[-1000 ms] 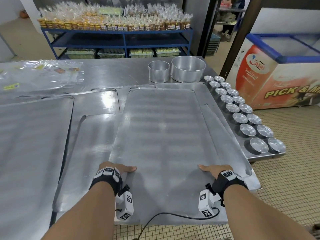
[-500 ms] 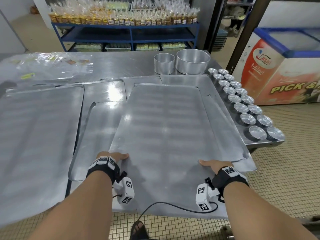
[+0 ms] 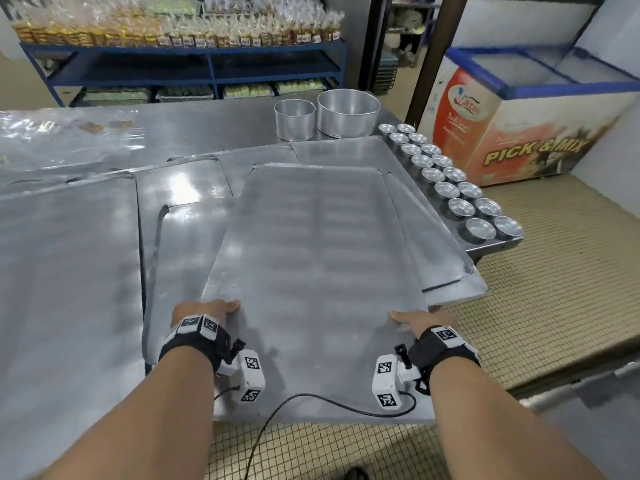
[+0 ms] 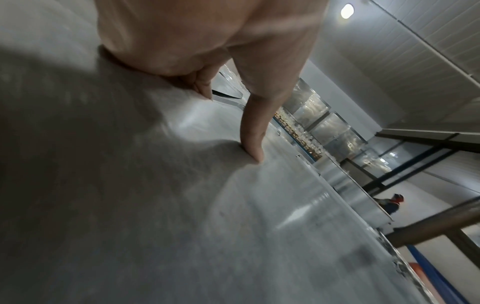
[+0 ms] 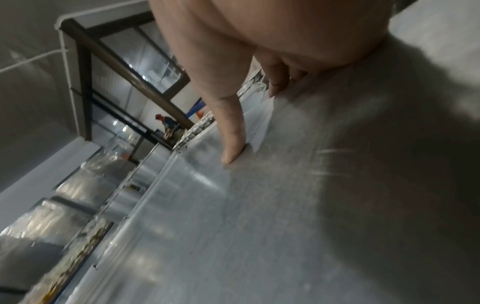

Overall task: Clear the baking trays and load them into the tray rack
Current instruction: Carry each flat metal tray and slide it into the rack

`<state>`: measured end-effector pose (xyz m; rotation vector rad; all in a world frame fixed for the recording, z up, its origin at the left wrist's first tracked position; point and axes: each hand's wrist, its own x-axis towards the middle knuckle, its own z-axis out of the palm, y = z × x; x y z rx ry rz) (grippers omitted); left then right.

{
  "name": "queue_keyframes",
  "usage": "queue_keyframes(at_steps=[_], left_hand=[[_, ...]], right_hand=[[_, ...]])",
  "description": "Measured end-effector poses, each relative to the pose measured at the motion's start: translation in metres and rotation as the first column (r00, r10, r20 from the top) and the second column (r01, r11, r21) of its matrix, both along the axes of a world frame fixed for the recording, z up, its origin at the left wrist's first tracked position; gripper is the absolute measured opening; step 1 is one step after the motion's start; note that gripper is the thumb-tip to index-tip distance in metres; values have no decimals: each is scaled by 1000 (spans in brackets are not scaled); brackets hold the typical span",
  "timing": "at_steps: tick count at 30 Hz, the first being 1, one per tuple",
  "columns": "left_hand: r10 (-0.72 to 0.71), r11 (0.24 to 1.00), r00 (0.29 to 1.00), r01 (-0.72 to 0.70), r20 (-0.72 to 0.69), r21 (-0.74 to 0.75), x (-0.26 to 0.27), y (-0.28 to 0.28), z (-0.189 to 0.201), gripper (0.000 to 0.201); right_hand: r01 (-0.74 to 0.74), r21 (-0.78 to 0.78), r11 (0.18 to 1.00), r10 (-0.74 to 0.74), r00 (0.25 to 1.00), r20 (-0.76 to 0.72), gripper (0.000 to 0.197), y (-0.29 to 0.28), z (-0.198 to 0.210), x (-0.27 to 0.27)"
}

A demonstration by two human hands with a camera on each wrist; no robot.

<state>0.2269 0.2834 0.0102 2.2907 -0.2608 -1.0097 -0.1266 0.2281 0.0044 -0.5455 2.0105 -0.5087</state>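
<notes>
Aluminium sheet fills most of the head view: the top baking tray (image 3: 311,271) has slid toward the person over the last second, so its near edge now hangs well past the tabletop (image 3: 207,123) edge and out over the tiled floor (image 3: 554,271), where a second ago only a short lip overhung. The tray beneath it (image 3: 446,271) has stayed put, and its right corner now shows bare beside the moved tray. I read this as the tray being drawn off the stack for carrying to the rack; no rack is in view, so the loading itself is not yet done. The left hand (image 3: 204,311) clamps the tray's left edge, with the thumb (image 4: 253,131) pressed on the top face and the fingers curled under the rim, as the left wrist view shows. The right hand (image 3: 420,318) does the same on the right edge, its thumb (image 5: 231,139) on top and its fingers tucked below. The two hands sit well apart, one on each long side, near the end closest to the person. The tray is wide, flat and thin, dull grey with faint pale bands across it, and its surface looks bare. Small tart moulds (image 3: 460,199) stand in two rows along the tabletop's right edge, and two round tins (image 3: 346,112) stand behind the stack.
</notes>
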Motion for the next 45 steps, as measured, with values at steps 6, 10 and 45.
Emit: queue_keyframes(at_steps=[6, 10, 45], left_hand=[[-193, 979, 980, 195, 42, -61, 62, 3, 8, 55], [-289, 954, 954, 294, 75, -66, 93, 16, 19, 61], [-765, 636, 642, 766, 57, -94, -3, 232, 31, 49]], right_hand=[[77, -36, 996, -79, 994, -73, 73, 62, 0, 60], [195, -75, 978, -203, 972, -122, 64, 116, 11, 97], [802, -145, 579, -809, 587, 15, 62, 516, 31, 91]])
